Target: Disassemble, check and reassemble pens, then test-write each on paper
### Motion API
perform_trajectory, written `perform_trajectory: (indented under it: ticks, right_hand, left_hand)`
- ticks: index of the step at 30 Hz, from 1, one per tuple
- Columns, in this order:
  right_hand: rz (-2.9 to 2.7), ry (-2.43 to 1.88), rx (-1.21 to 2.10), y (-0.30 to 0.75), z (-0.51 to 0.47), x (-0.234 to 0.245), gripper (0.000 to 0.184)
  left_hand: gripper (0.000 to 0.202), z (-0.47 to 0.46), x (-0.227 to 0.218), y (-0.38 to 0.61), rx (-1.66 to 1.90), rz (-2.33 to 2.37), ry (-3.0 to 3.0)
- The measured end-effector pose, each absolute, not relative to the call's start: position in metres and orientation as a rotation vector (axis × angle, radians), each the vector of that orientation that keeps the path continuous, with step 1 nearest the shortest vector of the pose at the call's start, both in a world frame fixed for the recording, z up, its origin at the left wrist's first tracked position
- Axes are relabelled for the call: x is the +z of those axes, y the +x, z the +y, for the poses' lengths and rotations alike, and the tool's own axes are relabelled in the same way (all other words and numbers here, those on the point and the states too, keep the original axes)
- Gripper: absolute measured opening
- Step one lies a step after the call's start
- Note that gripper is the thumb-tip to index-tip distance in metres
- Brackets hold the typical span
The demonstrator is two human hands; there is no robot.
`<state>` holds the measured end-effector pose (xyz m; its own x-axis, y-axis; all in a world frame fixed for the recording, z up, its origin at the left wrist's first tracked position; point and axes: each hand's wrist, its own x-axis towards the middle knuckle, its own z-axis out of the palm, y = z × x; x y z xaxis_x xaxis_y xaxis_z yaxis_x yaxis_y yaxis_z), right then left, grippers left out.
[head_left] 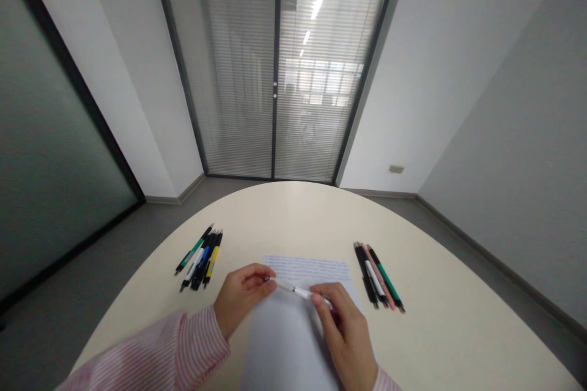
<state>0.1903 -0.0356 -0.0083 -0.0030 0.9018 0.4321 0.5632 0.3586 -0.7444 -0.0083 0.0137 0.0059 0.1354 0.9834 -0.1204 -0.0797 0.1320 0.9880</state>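
Left hand (241, 299) and right hand (343, 324) apart, both clamped on the ends of a white pen (293, 288) over a paper sheet (293, 342); a slipped grip could drop it, letting it roll.

On the surface (440, 324), left pens (199, 258) and right pens (378, 276) lie either side of a sheet of paper (287, 342).

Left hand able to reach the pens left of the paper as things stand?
Likely yes. The left hand sits close to the group of pens beside the sheet of paper, with nothing between them. Its fingers are at the white pen that the right hand grips.
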Motion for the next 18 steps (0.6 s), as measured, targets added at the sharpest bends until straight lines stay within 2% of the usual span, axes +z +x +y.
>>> perform_trajectory:
  ticks: [4,7,10,14,16,18]
  right_hand:
    - [-1.652,-1.299,0.472,0.1904,-0.0350,-0.0097,0.014]
    - [-1.659,-1.352,0.491,0.1905,-0.0335,-0.0099,0.029]
    - [-1.598,-1.339,0.510,0.1907,-0.0321,-0.0097,0.020]
    - [-1.625,-1.320,0.535,0.1906,-0.0326,-0.0080,0.019]
    - [-1.674,-1.348,0.545,0.1905,-0.0335,-0.0069,0.030]
    - [-1.675,-1.349,0.549,0.1904,-0.0341,-0.0064,0.031]
  left_hand:
    - [0.032,0.0139,0.0035,-0.0087,1.073,1.114,1.105]
    - [0.031,0.0134,0.0030,-0.0087,1.078,1.119,1.108]
    - [0.031,0.0129,0.0041,-0.0082,1.073,1.121,1.104]
    - [0.032,0.0129,0.0052,-0.0078,1.072,1.117,1.090]
    - [0.032,0.0129,0.0051,-0.0078,1.075,1.113,1.090]
    - [0.032,0.0132,0.0049,-0.0079,1.081,1.113,1.093]
